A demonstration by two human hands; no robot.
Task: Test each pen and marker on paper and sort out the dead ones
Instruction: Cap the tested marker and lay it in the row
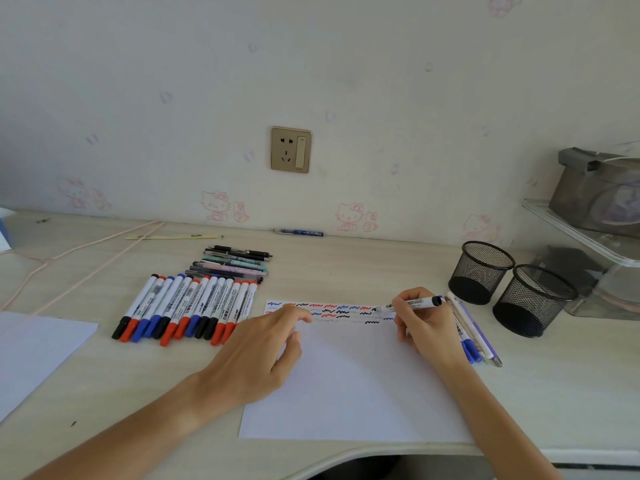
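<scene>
The marker (410, 304) in test lies almost flat in the right hand (424, 320), whose fingers are curled around its barrel; the tip touches the paper (349, 382) at the right end of the top row of scribbles (329, 311), so a new mark can follow the others in line. The tip itself is small and dark, so I cannot tell if it is leaving ink. The left hand (266, 355) rests on the sheet with relaxed, nearly straight fingers, probably to stop the paper from sliding under the stroke. To the left, a row of capped markers (187, 308) lies side by side, with thinner pens (235, 263) behind it. Just right of the sheet, a few pens and markers (471, 334) lie apart from the others, perhaps a sorted group. Two mesh cups (509, 285) stand further right on the desk (104, 393).
</scene>
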